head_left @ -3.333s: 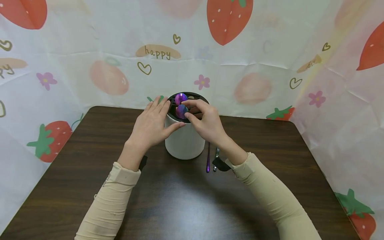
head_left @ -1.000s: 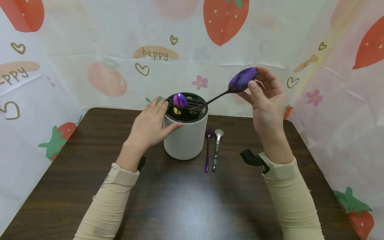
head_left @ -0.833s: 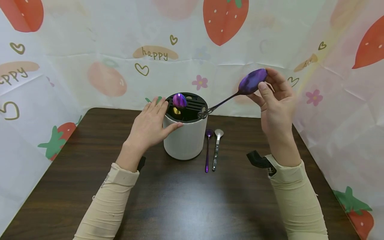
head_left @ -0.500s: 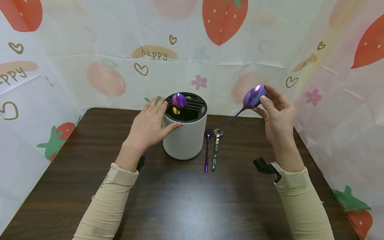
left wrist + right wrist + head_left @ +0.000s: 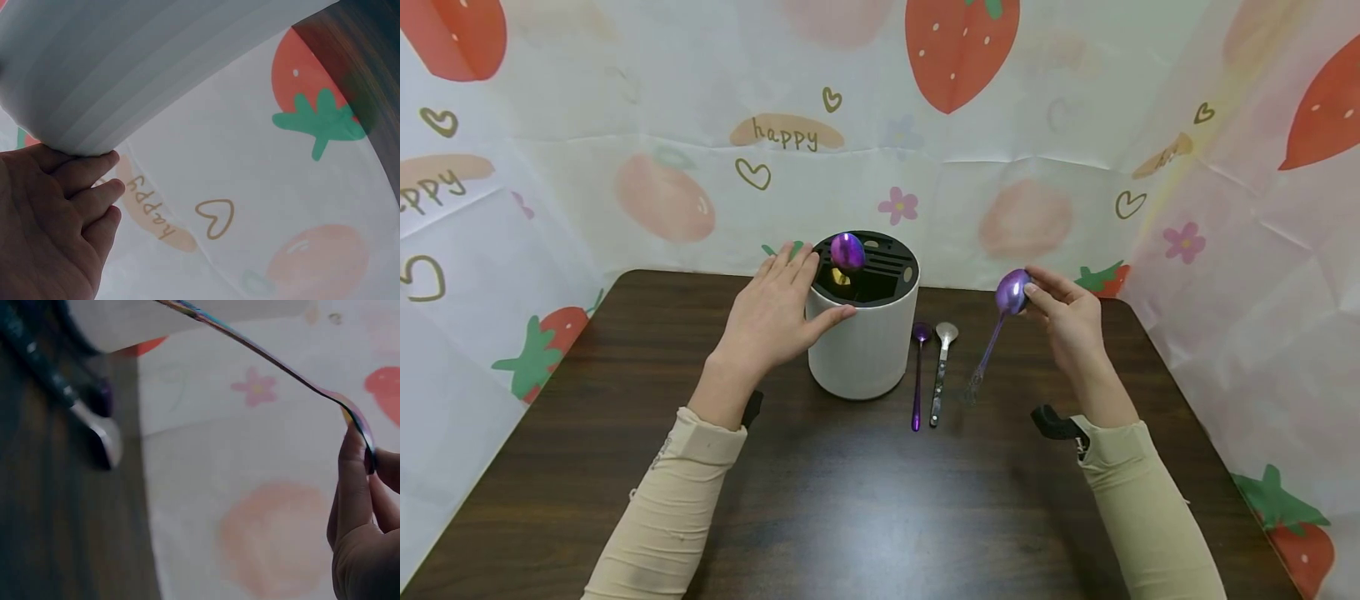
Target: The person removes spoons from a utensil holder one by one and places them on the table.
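My right hand pinches a purple iridescent spoon by its bowl. The slim handle slants down and left, its ornate end low over the table; the right wrist view shows thumb and fingers on the bowl's edge. My left hand rests with straight fingers against the left rim of a white utensil holder with a black slotted top. Another purple spoon stands upright in it, a gold piece beneath. In the left wrist view, the fingers touch the holder's pale wall.
Right of the holder, a thin purple spoon and a silver spoon with a patterned handle lie side by side on the dark wooden table. A strawberry-print cloth hangs behind and around the table.
The right hand has drawn the purple spoon out of the holder, carried it right past the lying spoons and lowered it toward the table. The left hand has stayed at the holder.
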The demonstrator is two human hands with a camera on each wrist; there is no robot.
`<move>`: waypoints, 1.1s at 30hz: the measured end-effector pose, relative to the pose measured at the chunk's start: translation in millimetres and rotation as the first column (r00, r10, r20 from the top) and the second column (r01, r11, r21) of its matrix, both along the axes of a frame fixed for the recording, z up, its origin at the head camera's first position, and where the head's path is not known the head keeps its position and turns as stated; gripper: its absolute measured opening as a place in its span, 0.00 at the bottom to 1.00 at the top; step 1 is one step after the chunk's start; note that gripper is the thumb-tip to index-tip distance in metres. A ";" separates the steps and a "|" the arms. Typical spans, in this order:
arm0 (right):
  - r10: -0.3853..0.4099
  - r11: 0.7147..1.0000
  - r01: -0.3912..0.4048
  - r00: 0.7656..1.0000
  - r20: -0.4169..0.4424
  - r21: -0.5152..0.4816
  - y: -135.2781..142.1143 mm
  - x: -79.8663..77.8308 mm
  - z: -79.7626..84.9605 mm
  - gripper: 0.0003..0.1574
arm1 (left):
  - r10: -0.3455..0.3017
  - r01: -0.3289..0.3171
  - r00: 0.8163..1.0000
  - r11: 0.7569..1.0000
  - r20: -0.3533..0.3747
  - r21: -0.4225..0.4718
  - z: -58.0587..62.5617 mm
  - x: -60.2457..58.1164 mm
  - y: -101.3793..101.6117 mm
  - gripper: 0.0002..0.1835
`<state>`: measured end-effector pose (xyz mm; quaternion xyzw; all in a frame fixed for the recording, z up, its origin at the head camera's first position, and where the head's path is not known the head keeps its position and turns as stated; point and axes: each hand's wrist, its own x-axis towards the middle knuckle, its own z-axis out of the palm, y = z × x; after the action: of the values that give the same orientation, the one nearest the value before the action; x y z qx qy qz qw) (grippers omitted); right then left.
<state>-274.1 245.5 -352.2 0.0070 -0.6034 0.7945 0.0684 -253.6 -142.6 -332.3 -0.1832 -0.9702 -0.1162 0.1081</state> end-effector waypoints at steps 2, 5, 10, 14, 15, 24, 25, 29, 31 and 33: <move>0.011 0.997 -0.016 0.998 0.054 0.077 1.2 -5.3 -8.4 0.21 | 0.000 0.000 1.000 1.000 -0.001 0.001 -0.1 -0.2 -0.2 0.55; 0.034 0.982 -0.056 0.992 0.122 0.181 2.4 -12.6 -21.0 0.28 | 0.000 0.000 1.000 1.000 -0.005 0.002 -0.6 -0.5 -0.4 0.55; 0.059 0.959 -0.107 0.981 0.184 0.261 4.2 -23.0 -39.5 0.31 | -0.004 0.004 1.000 1.000 -0.005 0.005 -1.0 -0.3 0.3 0.55; 0.058 0.943 -0.124 0.975 0.216 0.308 5.2 -30.5 -51.3 0.30 | -0.002 0.002 1.000 1.000 -0.011 0.002 -0.6 0.0 0.7 0.55; 0.058 0.940 -0.128 0.973 0.224 0.316 5.3 -32.2 -54.1 0.30 | -0.001 0.001 1.000 1.000 -0.011 0.001 -0.5 0.1 0.6 0.55; 0.065 0.947 -0.150 0.955 0.289 0.283 3.4 -49.1 -75.4 0.30 | 0.000 0.000 1.000 1.000 -0.015 0.003 -0.8 0.6 -0.4 0.55; 0.065 0.946 -0.152 0.954 0.293 0.285 3.3 -50.8 -77.9 0.30 | 0.000 0.000 1.000 1.000 -0.018 0.005 -0.8 0.7 -0.4 0.55; 0.063 0.942 -0.158 0.950 0.307 0.295 3.0 -56.6 -88.3 0.30 | 0.000 0.000 1.000 1.000 -0.017 0.009 -0.8 1.1 -0.3 0.54; 0.067 0.942 -0.163 0.947 0.314 0.292 2.1 -59.0 -93.3 0.30 | 0.001 -0.001 1.000 1.000 -0.017 0.007 -1.0 1.0 -0.5 0.54; 0.068 0.943 -0.167 0.944 0.322 0.288 1.2 -61.2 -98.0 0.30 | 0.002 -0.002 1.000 1.000 -0.014 0.006 -1.0 0.8 -0.4 0.54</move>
<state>-335.3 246.7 -450.2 -0.0698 -0.7228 0.6832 -0.0765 -252.8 -143.0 -333.3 -0.1829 -0.9692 -0.1177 0.1157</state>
